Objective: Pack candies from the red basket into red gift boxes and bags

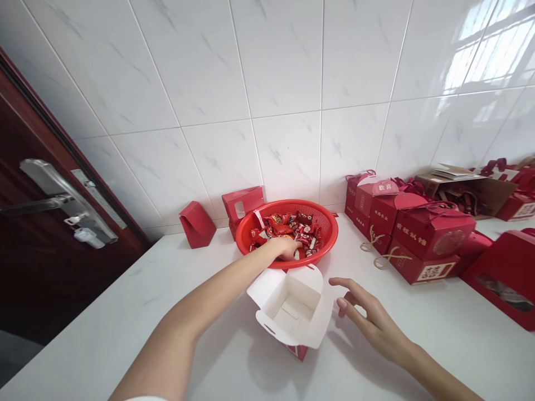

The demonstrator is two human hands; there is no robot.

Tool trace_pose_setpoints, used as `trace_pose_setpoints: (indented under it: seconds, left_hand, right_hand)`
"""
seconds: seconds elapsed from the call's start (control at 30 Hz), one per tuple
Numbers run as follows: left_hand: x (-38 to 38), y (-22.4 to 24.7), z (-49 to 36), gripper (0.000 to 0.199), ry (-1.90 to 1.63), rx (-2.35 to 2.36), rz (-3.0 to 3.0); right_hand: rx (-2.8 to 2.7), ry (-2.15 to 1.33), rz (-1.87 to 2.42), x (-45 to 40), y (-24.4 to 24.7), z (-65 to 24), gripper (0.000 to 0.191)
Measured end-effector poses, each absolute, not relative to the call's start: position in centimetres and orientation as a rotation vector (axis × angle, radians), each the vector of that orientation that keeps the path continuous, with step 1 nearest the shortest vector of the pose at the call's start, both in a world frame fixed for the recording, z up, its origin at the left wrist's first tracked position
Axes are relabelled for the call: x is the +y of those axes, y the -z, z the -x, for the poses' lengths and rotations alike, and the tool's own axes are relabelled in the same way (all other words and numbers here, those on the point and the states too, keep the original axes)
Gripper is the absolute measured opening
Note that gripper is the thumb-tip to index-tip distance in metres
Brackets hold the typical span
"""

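Note:
Reaching into a red plastic basket (332, 234), my left hand (287, 248) touches the wrapped candies (281, 224) heaped there. Its fingers bend down among the wrappers and their tips are hidden, so I cannot tell whether a candy is in them. In front of the basket stands a small box (296, 303), white inside and red outside, with its flaps spread and nothing inside. Just right of that box, my right hand (363, 312) hovers with thumb and forefinger apart, holding nothing.
Behind the basket's left side stand a red box with a window (243, 203) and a folded red box (198, 224). Red gift boxes (432, 231) with cord handles are stacked at the right, near a brown carton (472, 192). A door handle (54, 203) is at far left.

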State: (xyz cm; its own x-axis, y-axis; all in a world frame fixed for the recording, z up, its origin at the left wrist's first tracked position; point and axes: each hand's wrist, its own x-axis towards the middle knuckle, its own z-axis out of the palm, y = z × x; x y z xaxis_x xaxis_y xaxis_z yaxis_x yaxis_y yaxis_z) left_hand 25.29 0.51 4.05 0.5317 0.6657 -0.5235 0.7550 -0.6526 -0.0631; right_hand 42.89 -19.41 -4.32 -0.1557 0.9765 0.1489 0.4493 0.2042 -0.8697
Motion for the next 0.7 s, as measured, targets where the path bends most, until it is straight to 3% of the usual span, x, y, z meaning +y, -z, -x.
trace_pose_setpoints:
  seconds: [0.3,0.4,0.57,0.7]
  left_hand:
    - [0.9,-3.9,-24.6,0.073,0.578,1.129,-2.619]
    - [1.9,-3.8,-23.8,0.079,0.325,1.13,-2.426]
    - [4.0,-4.0,-21.6,0.066,-0.369,0.934,-2.214]
    - [4.6,-3.9,-19.5,0.067,-0.599,0.822,-1.926]
  right_hand:
    - [-1.767,-0.753,1.338,-19.3,4.2,-42.9,0.041]
    - [-1.757,-0.715,1.335,-19.0,4.4,-42.9,0.04]
    - [-1.665,-0.667,1.339,-17.8,4.6,-43.6,0.041]
    - [-1.633,-0.543,1.301,-15.6,2.5,-44.1,0.036]
